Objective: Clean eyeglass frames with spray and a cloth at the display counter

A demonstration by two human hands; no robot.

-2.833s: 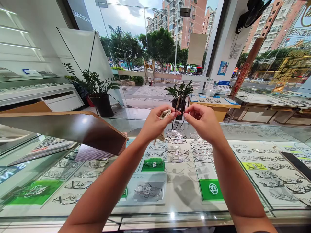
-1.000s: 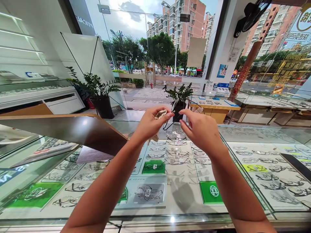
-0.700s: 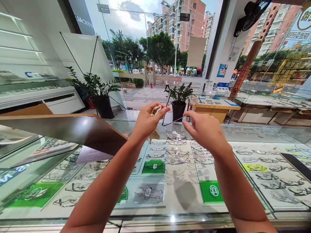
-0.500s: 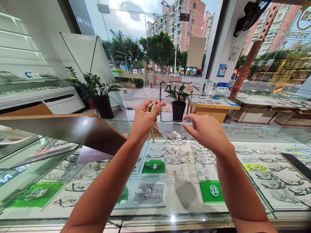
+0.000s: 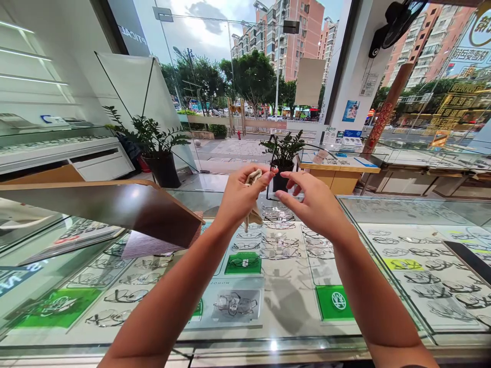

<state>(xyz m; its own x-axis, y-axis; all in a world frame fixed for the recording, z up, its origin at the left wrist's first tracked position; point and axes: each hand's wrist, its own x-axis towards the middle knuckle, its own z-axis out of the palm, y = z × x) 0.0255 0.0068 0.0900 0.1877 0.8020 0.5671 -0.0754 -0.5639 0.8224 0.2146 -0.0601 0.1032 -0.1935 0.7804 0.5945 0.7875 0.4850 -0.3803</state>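
Observation:
My left hand (image 5: 242, 197) is closed, gripping a pair of eyeglasses (image 5: 272, 153) between thumb and fingertips. The glasses have a thin dark frame, stand on edge, and stretch one temple out to the right. Bunched in the same hand is a beige cleaning cloth (image 5: 253, 217), one end hanging below the palm. My right hand (image 5: 318, 204) is just to the right, fingers apart and curved, holding nothing; its fingertips are close to the frame. Both hands are raised above the glass display counter (image 5: 284, 291), where rows of spectacles (image 5: 280, 243) lie under the glass.
A brown board-like panel (image 5: 115, 207) slants over the counter at left, above a striped purple cloth (image 5: 148, 244). A dark flat object (image 5: 470, 261) rests at the right edge. Beyond are potted plants (image 5: 163, 166), a wooden display table (image 5: 330, 176) and a glass front.
My left hand has moved right and slightly down with the eyeglasses and cloth. My right hand has come left, narrowing the gap. The eyeglasses have turned and dropped lower.

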